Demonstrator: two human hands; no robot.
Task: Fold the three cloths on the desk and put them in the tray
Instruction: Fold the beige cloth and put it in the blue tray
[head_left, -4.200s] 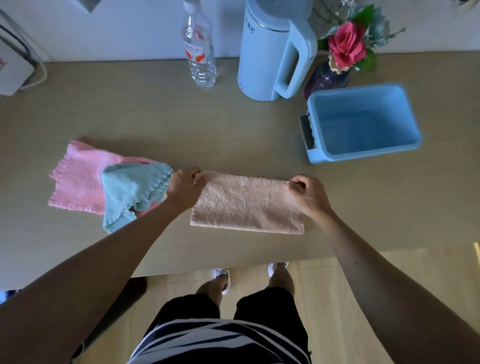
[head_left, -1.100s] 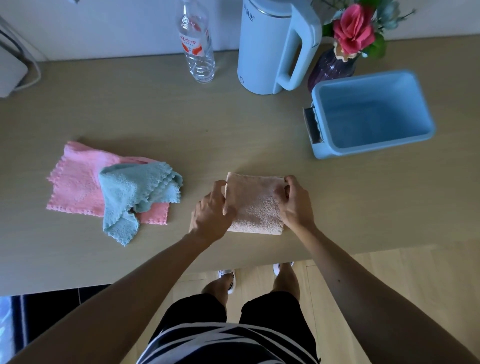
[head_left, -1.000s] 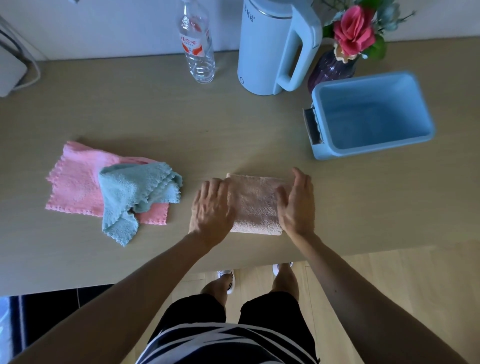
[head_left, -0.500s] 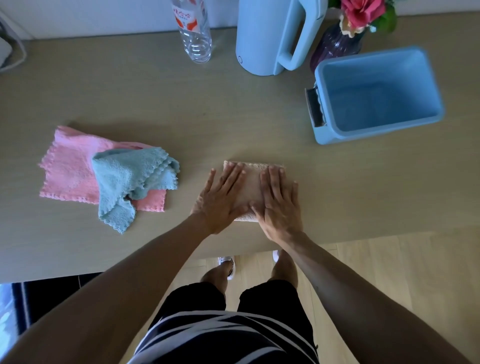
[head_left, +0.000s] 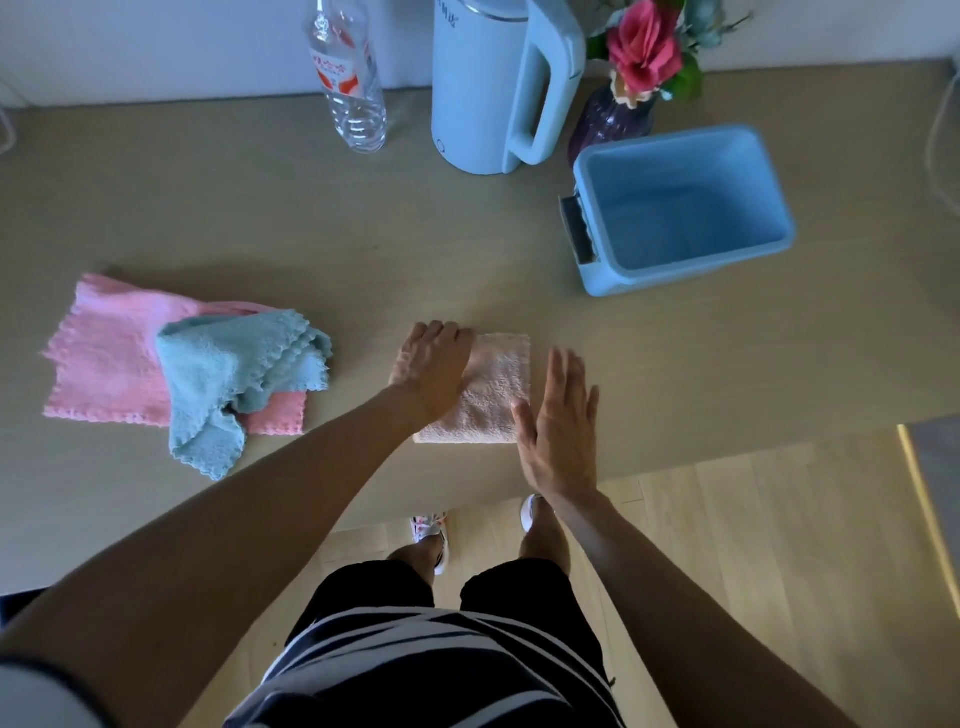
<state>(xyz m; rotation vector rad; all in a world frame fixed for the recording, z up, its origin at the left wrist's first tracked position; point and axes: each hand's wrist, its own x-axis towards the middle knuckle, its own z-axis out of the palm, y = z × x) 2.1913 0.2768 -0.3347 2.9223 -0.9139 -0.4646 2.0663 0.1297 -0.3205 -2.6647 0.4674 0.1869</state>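
Beige cloth (head_left: 496, 389): folded to a small square, it lies near the desk's (head_left: 727, 364) front edge, about mid-width; I judge its folding done and the lift to the tray next.
Left hand (head_left: 434, 366): knuckles up, fingers curled over the cloth's left side and far-left corner; it presses or starts a pinch, I cannot tell which.
Right hand (head_left: 558, 426): flat and spread, holding nothing, at the cloth's right edge with the thumb touching its near-right corner.
Doing it well: I would slide the fingers under both sides and carry the square level, so the layers do not spring apart, then lower it flat into the tray.
Pink cloth (head_left: 109, 353): spread flat toward the desk's left end, unfolded.
Teal cloth (head_left: 234, 371): crumpled on top of the pink one, a corner trailing toward the front edge.
Tray (head_left: 769, 249): blue, empty, right of centre and farther back; the desk between it and the cloth is bare.
In the way: nothing on the direct path; the kettle (head_left: 498, 88), vase of flowers (head_left: 615, 122) and bottle (head_left: 353, 83) stand along the back edge, the vase just beside the tray's far-left corner.
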